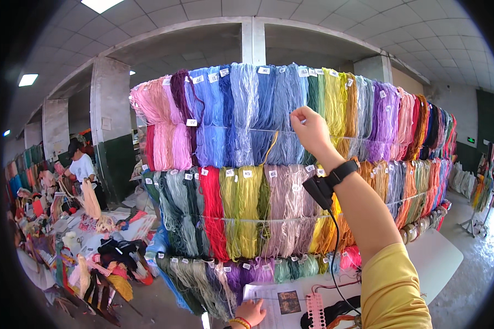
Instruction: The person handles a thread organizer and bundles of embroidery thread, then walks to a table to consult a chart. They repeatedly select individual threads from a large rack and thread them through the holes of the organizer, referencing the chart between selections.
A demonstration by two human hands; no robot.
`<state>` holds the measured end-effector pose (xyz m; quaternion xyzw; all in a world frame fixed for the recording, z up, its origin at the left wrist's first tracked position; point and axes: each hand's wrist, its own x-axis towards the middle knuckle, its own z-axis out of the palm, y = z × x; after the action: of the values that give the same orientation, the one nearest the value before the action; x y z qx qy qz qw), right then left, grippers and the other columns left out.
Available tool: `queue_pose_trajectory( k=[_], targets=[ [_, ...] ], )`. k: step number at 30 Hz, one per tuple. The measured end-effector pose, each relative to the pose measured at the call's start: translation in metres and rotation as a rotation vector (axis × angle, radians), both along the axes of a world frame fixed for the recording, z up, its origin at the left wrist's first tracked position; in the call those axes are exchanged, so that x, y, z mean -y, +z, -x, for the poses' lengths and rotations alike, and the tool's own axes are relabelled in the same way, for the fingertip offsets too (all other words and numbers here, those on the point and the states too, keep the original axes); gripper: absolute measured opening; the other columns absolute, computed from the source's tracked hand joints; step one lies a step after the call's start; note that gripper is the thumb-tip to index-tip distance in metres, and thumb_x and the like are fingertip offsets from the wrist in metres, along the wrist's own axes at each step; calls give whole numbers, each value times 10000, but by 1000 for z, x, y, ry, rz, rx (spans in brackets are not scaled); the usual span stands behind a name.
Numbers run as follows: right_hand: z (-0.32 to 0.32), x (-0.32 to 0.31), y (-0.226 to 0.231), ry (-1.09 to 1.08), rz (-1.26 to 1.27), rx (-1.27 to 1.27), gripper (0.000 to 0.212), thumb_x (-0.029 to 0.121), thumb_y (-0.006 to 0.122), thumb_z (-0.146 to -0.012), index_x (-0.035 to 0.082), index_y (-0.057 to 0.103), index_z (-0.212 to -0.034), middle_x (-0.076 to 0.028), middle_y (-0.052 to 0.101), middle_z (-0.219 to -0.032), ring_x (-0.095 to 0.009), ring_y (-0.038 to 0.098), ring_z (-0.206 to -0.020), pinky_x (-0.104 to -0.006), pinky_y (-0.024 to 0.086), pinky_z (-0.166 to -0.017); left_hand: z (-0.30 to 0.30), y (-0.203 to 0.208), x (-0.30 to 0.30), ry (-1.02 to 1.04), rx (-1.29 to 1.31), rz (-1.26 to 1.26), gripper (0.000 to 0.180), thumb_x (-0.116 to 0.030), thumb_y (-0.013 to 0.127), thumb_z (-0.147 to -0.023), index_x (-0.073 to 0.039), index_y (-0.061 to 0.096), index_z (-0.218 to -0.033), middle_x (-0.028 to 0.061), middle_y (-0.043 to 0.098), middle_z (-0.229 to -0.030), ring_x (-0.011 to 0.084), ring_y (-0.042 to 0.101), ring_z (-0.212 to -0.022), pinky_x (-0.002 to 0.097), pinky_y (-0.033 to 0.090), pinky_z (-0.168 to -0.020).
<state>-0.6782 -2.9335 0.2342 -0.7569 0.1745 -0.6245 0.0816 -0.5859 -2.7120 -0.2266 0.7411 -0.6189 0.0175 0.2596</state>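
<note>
My right hand [312, 129] is raised in front of the upper row of hanging yarn, next to blue-grey skeins [288, 101]. Its fingers are curled into a pinch, and whatever they hold, if anything, is hidden. A black strapped device [325, 186] with a cable sits at that wrist. Low down, my left hand [250, 312] lies at the left edge of a printed sheet [274, 313] with a small dark picture, its index finger stretched out over the paper. Beside the sheet are a pink holed thread card [315, 310] and a dark bundle of thread [335, 313].
Tagged skeins in many colours fill the tiered rack, including red ones [213, 214] and purple ones [386, 112]. A white tabletop [431, 257] extends at right. Piles of yarn [121, 257] cover the left side, where another person [82, 167] stands.
</note>
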Motion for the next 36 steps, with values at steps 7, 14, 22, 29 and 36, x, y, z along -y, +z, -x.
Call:
queue_pose_trajectory(
  k=[7, 14, 22, 29, 36],
  targets=[
    [-3, 6, 16, -327, 202, -183, 373, 240, 523, -741, 78, 501, -1076, -123, 471, -1146, -268, 473, -1020, -351, 386, -831, 3, 8, -2, -11, -44, -22, 296, -242, 501, -722, -68, 558, -955, 189, 572, -816, 349, 526, -785, 440, 428, -688],
    [-7, 11, 29, -550, 219, -250, 671, 322, 576, -684, 100, 322, -1264, -122, 311, -1304, -274, 298, -1195, -428, 276, -926, 4, 8, -1, 2, -21, -3, 296, -233, 501, -719, -75, 558, -964, 175, 578, -826, 341, 529, -806, 434, 433, -687],
    [-24, 12, 41, -631, 237, -328, 774, 355, 599, -656, 123, 250, -1307, -127, 179, -1368, -265, 197, -1252, -480, 227, -939, 6, 17, -7, 12, -17, -29, 293, -233, 504, -715, -66, 563, -948, 174, 578, -832, 340, 532, -805, 437, 434, -687],
    [-38, 12, 44, -596, 72, -411, 773, 333, 610, -649, 136, 255, -1306, -129, 191, -1366, -263, 184, -1263, -480, 230, -948, 3, 15, -5, 14, -23, -32, 312, -253, 502, -721, -65, 559, -964, 179, 578, -852, 350, 528, -818, 441, 430, -708],
    [-28, 16, 40, -621, 187, -314, 591, 292, 587, -687, 129, 389, -1220, -124, 341, -1282, -265, 332, -1180, -446, 305, -896, 4, 12, -4, 10, -39, -49, 328, -266, 504, -723, -62, 553, -974, 189, 576, -848, 361, 523, -816, 451, 424, -713]
  ],
)
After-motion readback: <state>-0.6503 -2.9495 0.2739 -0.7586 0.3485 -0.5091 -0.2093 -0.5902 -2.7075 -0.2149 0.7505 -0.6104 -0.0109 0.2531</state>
